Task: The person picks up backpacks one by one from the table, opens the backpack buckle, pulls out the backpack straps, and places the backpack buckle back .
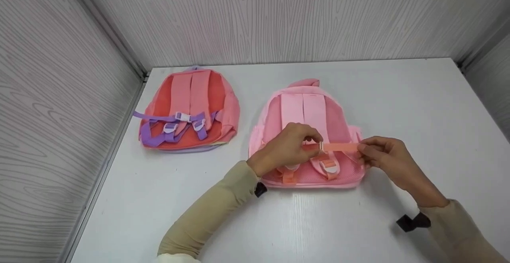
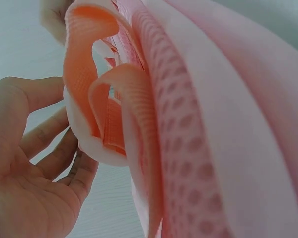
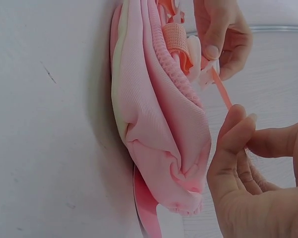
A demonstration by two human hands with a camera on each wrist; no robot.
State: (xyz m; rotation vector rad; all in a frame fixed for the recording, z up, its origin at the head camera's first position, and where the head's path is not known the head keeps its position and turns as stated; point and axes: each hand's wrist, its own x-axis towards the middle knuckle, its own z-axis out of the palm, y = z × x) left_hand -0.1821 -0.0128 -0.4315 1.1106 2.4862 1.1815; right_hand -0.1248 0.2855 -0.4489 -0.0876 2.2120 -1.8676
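Observation:
A pink backpack lies on the table, its shoulder straps facing up. Across its lower part runs an orange webbing strap with a white buckle. The left hand pinches the strap at the buckle, thumb and fingertips together. To the right, the right hand grips the strap's loose end between thumb and fingers, and the webbing is stretched straight between the hands. In the right wrist view the strap leaves the buckle taut. Orange loops stand beside the backpack's mesh panel in the left wrist view.
A coral-red backpack with purple straps and a buckled white clip lies on the left of the white table. Grey wood-grain walls enclose the table at the back and sides.

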